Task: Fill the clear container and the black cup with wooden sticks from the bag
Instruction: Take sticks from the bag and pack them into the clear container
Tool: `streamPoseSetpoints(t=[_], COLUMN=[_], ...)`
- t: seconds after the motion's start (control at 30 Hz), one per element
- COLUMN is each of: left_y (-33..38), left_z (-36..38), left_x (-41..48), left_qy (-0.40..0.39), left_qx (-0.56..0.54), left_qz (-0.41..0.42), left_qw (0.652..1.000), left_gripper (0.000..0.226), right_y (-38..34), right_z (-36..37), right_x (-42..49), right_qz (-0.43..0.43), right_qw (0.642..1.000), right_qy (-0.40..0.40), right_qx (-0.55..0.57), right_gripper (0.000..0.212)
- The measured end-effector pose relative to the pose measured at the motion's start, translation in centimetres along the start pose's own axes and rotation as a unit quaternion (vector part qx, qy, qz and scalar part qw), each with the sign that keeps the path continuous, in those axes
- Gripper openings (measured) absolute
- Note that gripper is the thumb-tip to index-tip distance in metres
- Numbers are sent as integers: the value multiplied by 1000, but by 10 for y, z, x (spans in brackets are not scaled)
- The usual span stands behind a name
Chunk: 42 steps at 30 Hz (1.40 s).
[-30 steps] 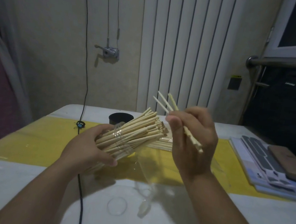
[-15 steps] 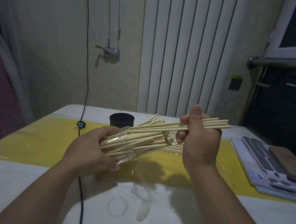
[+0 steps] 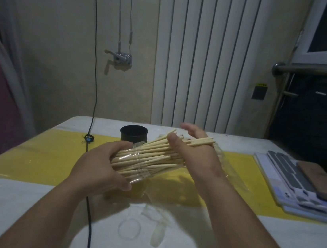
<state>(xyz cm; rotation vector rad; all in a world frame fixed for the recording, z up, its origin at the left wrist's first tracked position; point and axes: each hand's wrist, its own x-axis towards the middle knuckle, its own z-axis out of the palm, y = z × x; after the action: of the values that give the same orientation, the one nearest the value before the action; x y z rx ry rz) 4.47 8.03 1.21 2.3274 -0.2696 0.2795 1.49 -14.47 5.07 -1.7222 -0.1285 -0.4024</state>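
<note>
Item count: one clear container (image 3: 138, 175), one black cup (image 3: 133, 134), one clear plastic bag (image 3: 219, 155), two hands. The wooden sticks (image 3: 154, 154) form a single dense bundle; the individual sticks are too many to count.

Clear container: held above the table (image 3: 23, 199), tipped nearly onto its side, open end pointing up and to the right. The bundle fills it and projects well past the mouth.

Left hand (image 3: 100, 167): wrapped around the closed end of the container, thumb underneath on the near side, fingers curled over the far side. The sticks inside lie directly under these fingers, separated from them by the clear wall.

Right hand (image 3: 192, 156): at the projecting ends of the bundle. The fingers (image 3: 192, 130) are extended and motion-blurred, held above the sticks. The thumb (image 3: 173, 144) lies against the near side of the bundle. A few sticks run through the crook between thumb and forefinger and stick out past the hand to the right.

Black cup: upright on the table beyond the container, at the far edge of the yellow strip (image 3: 40, 155), apart from both hands. No sticks are visible in it.

Bag: on the table behind the right hand, mostly hidden.

Also on the table: one thin ring (image 3: 129, 228), one scrap of clear plastic (image 3: 157, 234), one black cable (image 3: 89, 218), and a stack of printed sheets (image 3: 287, 188) at the right.
</note>
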Motion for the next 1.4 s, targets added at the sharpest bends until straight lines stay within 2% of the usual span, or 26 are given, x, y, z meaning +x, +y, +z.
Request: streamPoseSetpoints(t=[0.03,0.07,0.17,0.2,0.23,0.3,0.37,0.4,0.53,0.67,0.77,0.8,0.87,0.93,1.0,1.1,1.17,1.23,1.33,1.4], left_y=[-1,-1,-2,-2,-2,-2,-2,-2,-1,1,2,1,-1,-3,-4,-5,-4,-4,-3,-3], left_z=[0,0,0,0,0,0,0,0,0,0,-1,-1,-1,-1,-2,-3,-3,-3,-4,-4], left_x=[0,1,1,2,1,1,1,1,0,-2,-2,-2,-2,-1,0,0,0,0,0,0], left_qy=[0,1,3,2,1,1,-1,-1,0,5,5,6,8,10,14,18,18,16,11,10], left_qx=[-1,-4,-9,-7,-5,-1,1,0,2,-2,-8,-13,-27,-48,-66,-79,-84,-90,-98,-101], left_qz=[0,-1,-1,0,2,5,6,7,9,11,8,5,-1,-7,-14,-17,-20,-22,-19,-19], left_qw=[1000,1000,1000,1000,1000,1000,1000,1000,1000,1000,1000,1000,1000,999,998,997,996,996,995,995], left_gripper=[102,101,99,99,99,102,104,104,102,96,100,101,101,99,96,96,97,94,86,86], right_y=[-2,-3,-8,-6,-5,-1,1,-1,2,8,6,6,8,13,14,17,18,21,29,35], right_z=[2,2,0,0,1,5,4,3,1,4,-1,-2,-4,-7,-11,-19,-21,-18,-11,-7], right_x=[-1,-1,-4,-3,-3,-5,-4,-3,-1,0,0,0,2,7,9,9,9,11,10,9], right_qz=[5,0,-30,-47,-59,-73,-68,-69,-85,-93,-97,-97,-88,-69,-45,-25,13,63,105,110], right_qw=[999,995,978,981,989,995,993,993,995,984,987,990,996,992,987,976,964,948,919,903], right_qy=[36,71,161,163,132,20,-54,-60,7,-65,-82,-68,13,101,132,93,23,-54,-126,-158], right_qx=[29,63,127,95,37,-65,-82,-71,-55,-135,-100,-71,-22,-37,-79,-196,-265,-308,-359,-385], right_gripper=[62,57,12,17,24,29,34,37,57,39,41,42,32,25,21,22,26,25,24,37])
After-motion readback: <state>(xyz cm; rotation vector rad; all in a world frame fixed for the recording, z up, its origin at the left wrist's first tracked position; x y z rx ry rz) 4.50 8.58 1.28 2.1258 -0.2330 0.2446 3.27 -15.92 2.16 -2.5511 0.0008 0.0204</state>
